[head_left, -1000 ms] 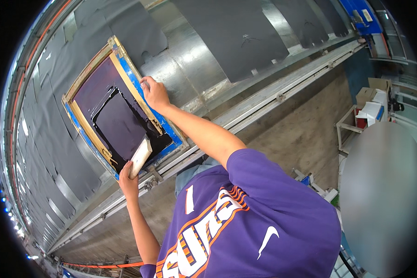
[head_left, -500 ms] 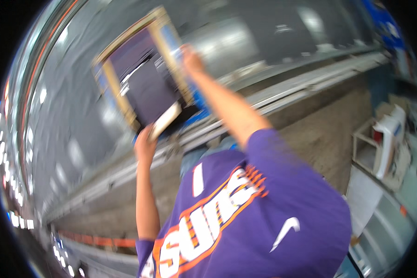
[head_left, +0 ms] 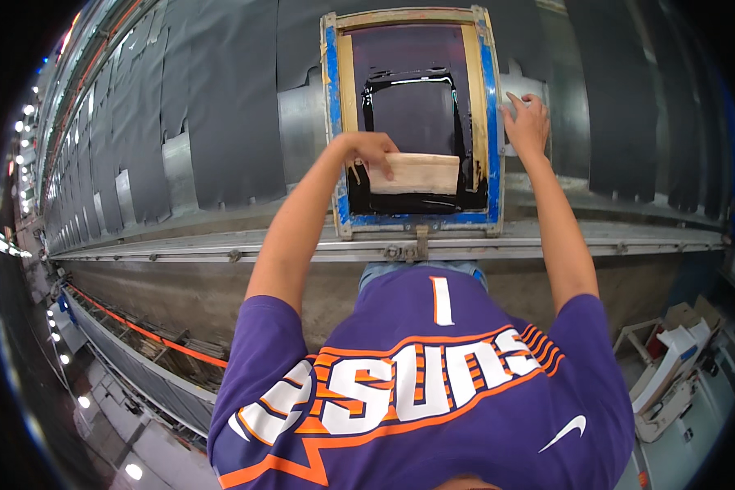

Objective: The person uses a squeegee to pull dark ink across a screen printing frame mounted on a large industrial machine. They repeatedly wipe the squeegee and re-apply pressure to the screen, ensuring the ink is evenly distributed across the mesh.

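Head view: just past the metal rail (head_left: 318,250), I'm seeing the blue-edged frame (head_left: 457,219), where my left hand (head_left: 371,149) is gripping the left end of a pale wooden block (head_left: 425,173) lying across black ink (head_left: 474,198). My right hand (head_left: 528,126) is curling loosely by the frame's right side; contact, I can't tell. I'm judging this to be ink spreading, the next stroke calling for a firm, level hold. Farther out, dark sheets (head_left: 229,106) are covering the table (head_left: 302,122).

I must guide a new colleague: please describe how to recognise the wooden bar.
On the metal table lies a rectangular frame with partly blue edges. Near its lower end, the left hand grips the pale wooden bar. Unlike the yellowish side strips, it is broader and runs across the frame.
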A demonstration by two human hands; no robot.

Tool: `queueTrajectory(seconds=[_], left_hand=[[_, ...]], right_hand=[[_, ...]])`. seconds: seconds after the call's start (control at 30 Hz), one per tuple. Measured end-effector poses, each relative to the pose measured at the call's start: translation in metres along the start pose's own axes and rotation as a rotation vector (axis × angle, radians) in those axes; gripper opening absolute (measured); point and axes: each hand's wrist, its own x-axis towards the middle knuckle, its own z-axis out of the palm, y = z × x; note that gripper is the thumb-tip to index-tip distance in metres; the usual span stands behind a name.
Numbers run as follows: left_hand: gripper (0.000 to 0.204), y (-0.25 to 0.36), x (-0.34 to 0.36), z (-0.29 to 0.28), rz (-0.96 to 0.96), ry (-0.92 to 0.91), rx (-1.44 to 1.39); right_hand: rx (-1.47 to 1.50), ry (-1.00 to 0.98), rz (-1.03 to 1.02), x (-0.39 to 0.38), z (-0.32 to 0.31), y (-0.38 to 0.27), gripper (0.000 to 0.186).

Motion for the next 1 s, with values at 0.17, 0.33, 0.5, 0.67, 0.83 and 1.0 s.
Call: queueTrajectory(seconds=[0.17, 0.33, 0.5, 0.67, 0.83, 1.0], left_hand=[[0.042, 0.008, -0.018, -0.078, 0.172, 0.72, 0.311], [0.046, 0.02, -0.012, -0.052, 0.179, 1.088, 0.382], [0.047, -0.004, -0.017, 0.076, 0.238, 1.175, 0.413], [0.048, -0.01, -0.036, 0.127, 0.296, 1.145, 0.343], [0.039, 0.018, -0.035, -0.007, 0.049, 1.016, 0.182], [0.039, 0.019, -0.003, -0.046, 0.2, 1.151, 0.248]], right_hand=[[0.201, -0.211, -0.415, 0.041, -0.032, -0.102, 0.05], [0.046, -0.33, -0.386, 0.059, 0.023, -0.107, 0.037], [0.239, -0.181, -0.41, -0.086, 0.027, -0.087, 0.04], [0.306, -0.324, -0.344, -0.124, 0.005, -0.093, 0.037], [0.22, -0.312, -0.445, 0.001, 0.008, -0.099, 0.024], [0.265, -0.228, -0.354, 0.041, 0.029, -0.093, 0.039]])
